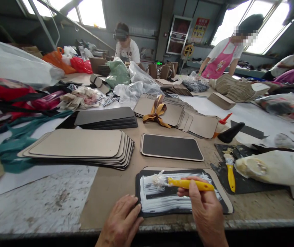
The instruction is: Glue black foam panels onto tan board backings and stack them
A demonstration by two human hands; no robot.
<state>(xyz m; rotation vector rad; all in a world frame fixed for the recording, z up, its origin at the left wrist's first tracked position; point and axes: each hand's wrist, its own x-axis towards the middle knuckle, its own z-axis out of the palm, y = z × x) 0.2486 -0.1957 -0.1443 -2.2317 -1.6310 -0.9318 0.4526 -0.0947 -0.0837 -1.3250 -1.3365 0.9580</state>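
Observation:
My right hand [205, 206] is closed round the yellow handle of a glue brush [188, 183]. Its frayed white bristles rest on a black rectangular panel [159, 196] streaked with white glue, with a dark stripe uncoated across the middle. Beneath the panel a beige board [222, 190] shows along the right and top edges. My left hand [123, 218] lies flat, fingers extended, its tips touching the panel's left edge. Just beyond is a beige-bordered black panel [172, 146]. A stack of beige boards [77, 144] stands to the left.
At right, a second yellow-handled brush [230, 175] lies on a dark glue-stained sheet beside a whitish plastic container [267, 168]. A red-tipped bottle [222, 125] and black cone [231, 133] stand behind. Dark boards [106, 117] and ribbon-tied boards [159, 109] lie farther back. Two people work across the table.

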